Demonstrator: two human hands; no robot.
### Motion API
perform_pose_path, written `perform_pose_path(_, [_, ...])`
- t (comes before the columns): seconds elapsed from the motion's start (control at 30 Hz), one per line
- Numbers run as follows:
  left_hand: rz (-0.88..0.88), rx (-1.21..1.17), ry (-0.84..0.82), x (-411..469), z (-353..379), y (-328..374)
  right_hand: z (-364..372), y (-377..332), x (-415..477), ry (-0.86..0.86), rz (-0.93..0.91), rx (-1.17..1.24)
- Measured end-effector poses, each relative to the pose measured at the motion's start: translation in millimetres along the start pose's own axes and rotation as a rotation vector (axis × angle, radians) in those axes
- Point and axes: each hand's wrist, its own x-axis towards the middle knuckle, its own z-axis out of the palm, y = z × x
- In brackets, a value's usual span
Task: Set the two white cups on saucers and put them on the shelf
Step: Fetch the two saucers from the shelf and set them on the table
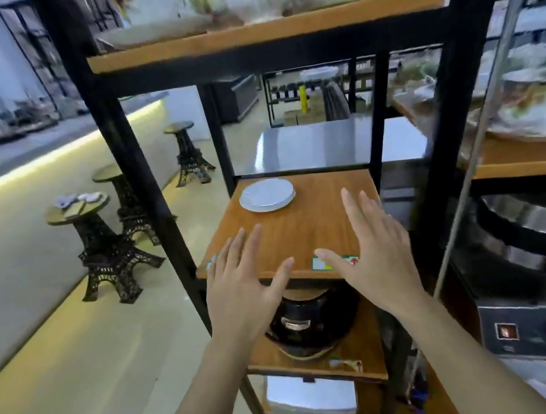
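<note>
A small stack of white saucers (266,194) lies at the back left of a wooden shelf (304,233) in a black metal rack. My left hand (239,288) and my right hand (374,256) hover over the shelf's front edge, palms down, fingers spread, holding nothing. Far to the left, small white items that may be the cups (78,198) rest on a round stool top (76,209); they are too blurred to tell for sure.
Black rack posts (149,193) flank the shelf. A black pot (310,317) sits on the shelf below, a white box (312,401) under that. Flowered dishes (531,112) fill the right rack. Two more tower-shaped stools (188,155) stand on the pale floor at left.
</note>
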Motion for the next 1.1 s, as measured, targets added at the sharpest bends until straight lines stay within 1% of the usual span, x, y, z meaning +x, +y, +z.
perform_pose_path(0.2, [-0.097, -0.018, -0.049, 66, 30, -42, 47, 1, 73, -0.098, 0.027, -0.008])
perform_pose_path(0.3, [-0.119, -0.057, -0.103, 102, 50, -59, 73, 5, 109, -0.078, 0.059, -0.005])
perform_pose_path(0.4, [-0.095, -0.046, -0.113, 140, 70, -77, 95, 7, 139, -0.108, 0.142, -0.025])
perform_pose_path(0.5, [-0.108, -0.065, -0.18, 174, 87, -94, 116, 8, 168, -0.15, 0.23, -0.009])
perform_pose_path(0.63, [-0.157, -0.075, -0.209, 212, 110, -110, 141, 12, 203, -0.201, 0.354, 0.124])
perform_pose_path(0.77, [-0.282, -0.176, -0.277, 229, 124, -117, 160, 15, 221, -0.263, 0.565, 0.489])
perform_pose_path(0.83, [-0.352, -0.203, -0.323, 237, 129, -123, 167, 18, 229, -0.282, 0.663, 0.592])
perform_pose_path(0.97, [-0.495, -0.329, -0.374, 252, 141, -132, 176, 26, 247, -0.294, 0.718, 0.576])
perform_pose_path(1.1, [-0.556, -0.496, -0.415, 262, 155, -125, 185, 23, 259, -0.348, 0.731, 0.537])
